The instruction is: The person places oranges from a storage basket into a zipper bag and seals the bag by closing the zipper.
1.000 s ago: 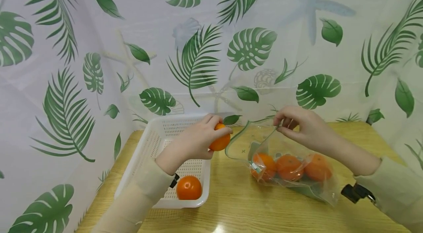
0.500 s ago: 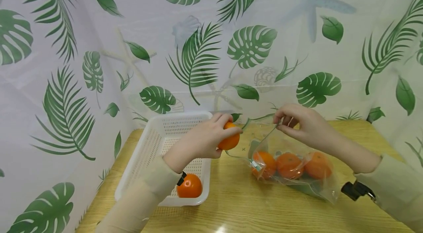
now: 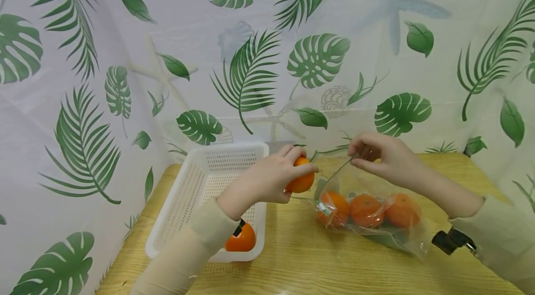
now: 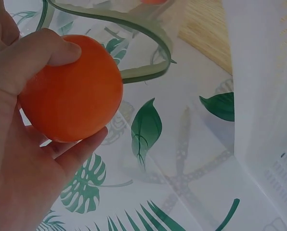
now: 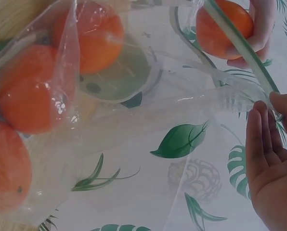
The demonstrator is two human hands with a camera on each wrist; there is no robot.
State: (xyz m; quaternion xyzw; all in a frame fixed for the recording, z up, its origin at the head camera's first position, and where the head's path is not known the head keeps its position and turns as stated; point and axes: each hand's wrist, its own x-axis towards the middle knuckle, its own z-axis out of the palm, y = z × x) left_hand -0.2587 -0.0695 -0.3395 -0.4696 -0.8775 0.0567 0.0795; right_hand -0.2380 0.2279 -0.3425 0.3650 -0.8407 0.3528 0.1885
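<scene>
Five round orange fruits [image 3: 302, 183]: the left hand [image 3: 267, 176] grips one at the mouth of a clear plastic zip bag [image 3: 359, 180], three lie inside, one rests in the near-right corner of a white slotted plastic basket [image 3: 261, 223]. The right hand [image 3: 382, 153] pinches the bag's green rim [image 5: 244, 48].

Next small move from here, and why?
I'd probably ease the fruit into the bag: the left grip holds it right at the open edge, the right grip pinches that edge up, and three more fruits lie inside.
</scene>
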